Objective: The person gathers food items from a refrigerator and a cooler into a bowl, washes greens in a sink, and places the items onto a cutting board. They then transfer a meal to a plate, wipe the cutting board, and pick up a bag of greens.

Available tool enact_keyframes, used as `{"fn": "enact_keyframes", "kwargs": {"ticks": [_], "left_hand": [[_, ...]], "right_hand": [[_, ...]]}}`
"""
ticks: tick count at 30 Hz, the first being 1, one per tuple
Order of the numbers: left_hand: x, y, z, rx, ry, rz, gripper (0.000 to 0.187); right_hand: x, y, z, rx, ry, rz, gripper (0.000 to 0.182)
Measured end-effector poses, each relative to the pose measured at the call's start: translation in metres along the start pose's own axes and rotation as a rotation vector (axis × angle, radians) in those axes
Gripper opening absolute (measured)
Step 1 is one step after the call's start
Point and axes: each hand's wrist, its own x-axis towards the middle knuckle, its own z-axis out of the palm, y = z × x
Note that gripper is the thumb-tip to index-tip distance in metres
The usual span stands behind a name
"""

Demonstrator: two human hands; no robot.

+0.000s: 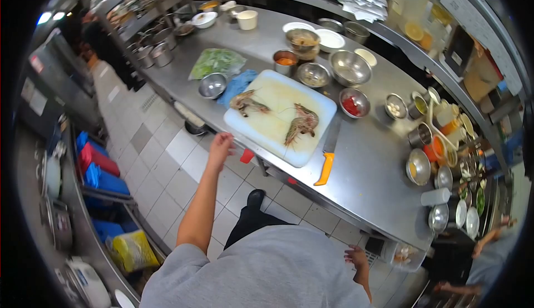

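My left hand is raised off the near edge of the steel counter, fingers loosely bent and apart, with nothing in it. Down at my right side hangs my right hand, empty, its fingers spread. On the counter lies a white cutting board with two large prawns on it, one prawn at the left and another prawn at the right. A knife with an orange handle rests along the board's right edge. Against its left corner is a crumpled blue cloth.
A bag of green leaves and a steel bowl stand left of the board. Behind and right are several bowls, including one with red pieces. Bins line the left. Another person is at the lower right, another far left.
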Motion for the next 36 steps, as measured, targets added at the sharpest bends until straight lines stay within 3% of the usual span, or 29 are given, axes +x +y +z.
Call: {"fn": "enact_keyframes", "kwargs": {"ticks": [5, 7, 8, 9, 11, 13, 15, 17, 19, 20, 23, 25, 27, 28, 29, 30, 31, 32, 33, 36], "left_hand": [[0.114, 0.038, -0.002, 0.127, -0.061, 0.150, 0.023], [0.162, 0.055, -0.003, 0.503, -0.150, 0.269, 0.029], [0.188, 0.056, 0.001, 0.579, -0.150, 0.401, 0.039], [0.211, 0.059, 0.006, 0.577, -0.168, 0.402, 0.039], [0.263, 0.054, 0.019, 0.904, -0.098, 0.781, 0.039], [0.301, 0.049, 0.028, 0.952, -0.207, 0.772, 0.045], [0.320, 0.048, 0.041, 1.206, -0.245, 0.405, 0.044], [0.340, 0.036, 0.040, 1.348, -0.262, 0.522, 0.035], [0.393, -0.005, 0.038, 1.360, -0.244, 0.507, 0.026], [0.405, -0.015, 0.037, 1.309, -0.259, 0.599, 0.021], [0.389, 0.003, 0.033, 1.177, -0.316, 0.668, 0.032], [0.333, 0.068, 0.038, 1.163, -0.387, 0.422, 0.034], [0.334, 0.065, 0.010, 1.030, -0.147, 0.808, 0.034], [0.332, 0.074, -0.014, 0.919, -0.103, 0.810, 0.040], [0.314, 0.090, -0.034, 1.047, 0.043, 0.894, 0.049], [0.315, 0.092, -0.058, 1.189, 0.209, 0.805, 0.055], [0.314, 0.086, -0.079, 1.294, 0.347, 0.839, 0.061], [0.327, 0.067, -0.100, 1.358, 0.471, 0.691, 0.070], [0.344, 0.053, -0.117, 1.395, 0.424, 0.394, 0.080], [0.355, 0.012, -0.136, 1.039, 0.254, 0.070, 0.077]], "right_hand": [[-0.016, -0.038, 0.072, 0.075, 0.107, -0.008, 0.046], [-0.011, -0.061, 0.111, 0.086, 0.117, -0.027, 0.048], [-0.009, -0.068, 0.130, 0.063, 0.074, -0.033, 0.047], [-0.009, -0.071, 0.147, 0.049, 0.033, -0.034, 0.046], [-0.004, -0.073, 0.175, 0.086, 0.032, -0.048, 0.045], [-0.005, -0.083, 0.199, 0.077, 0.039, -0.058, 0.044], [-0.017, -0.086, 0.217, 0.114, 0.074, -0.061, 0.043], [-0.024, -0.087, 0.232, 0.090, 0.109, 0.005, 0.043], [-0.034, -0.075, 0.237, 0.145, 0.179, 0.031, 0.043], [-0.040, -0.072, 0.237, 0.156, 0.197, 0.045, 0.042], [-0.061, -0.055, 0.231, 0.261, 0.273, 0.055, 0.040], [-0.075, -0.065, 0.212, 0.314, 0.324, -0.023, 0.040], [-0.077, -0.076, 0.185, 0.283, 0.383, -0.051, 0.038], [-0.080, -0.078, 0.173, 0.252, 0.438, -0.072, 0.037], [-0.087, -0.087, 0.163, 0.228, 0.479, -0.090, 0.036], [-0.096, -0.100, 0.156, 0.206, 0.527, -0.109, 0.035], [-0.103, -0.107, 0.150, 0.230, 0.560, -0.101, 0.035], [-0.107, -0.113, 0.145, 0.264, 0.553, -0.140, 0.035], [-0.109, -0.116, 0.142, 0.295, 0.542, -0.180, 0.035], [-0.106, -0.109, 0.134, 0.262, 0.518, -0.145, 0.035]]}}
